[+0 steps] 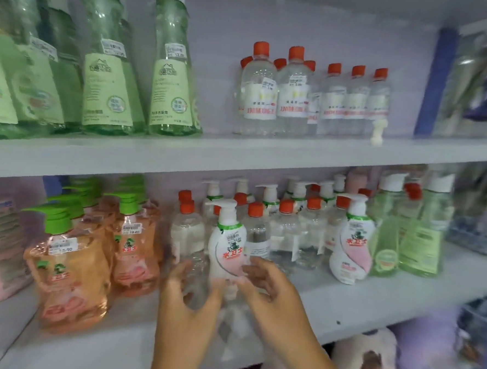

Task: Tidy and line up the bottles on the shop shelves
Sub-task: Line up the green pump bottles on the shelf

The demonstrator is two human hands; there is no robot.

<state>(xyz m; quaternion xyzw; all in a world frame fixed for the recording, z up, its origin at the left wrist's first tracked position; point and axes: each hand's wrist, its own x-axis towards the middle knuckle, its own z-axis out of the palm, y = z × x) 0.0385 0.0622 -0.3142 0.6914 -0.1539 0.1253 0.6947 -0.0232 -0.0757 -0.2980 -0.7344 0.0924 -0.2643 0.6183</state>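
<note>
Reaching with both hands to a white pump bottle on the lower shelf
Head view: the left hand curls round a clear bottle just left of the pump bottle, though blur hides how firm the hold is; the right hand has its fingertips on the pump bottle's pink label, fingers loosely bent. Orange soap bottles stand left, red-capped clear bottles behind, green bottles on the upper shelf

Bright, even light; motion blur smears the edges (worst at right)
</note>
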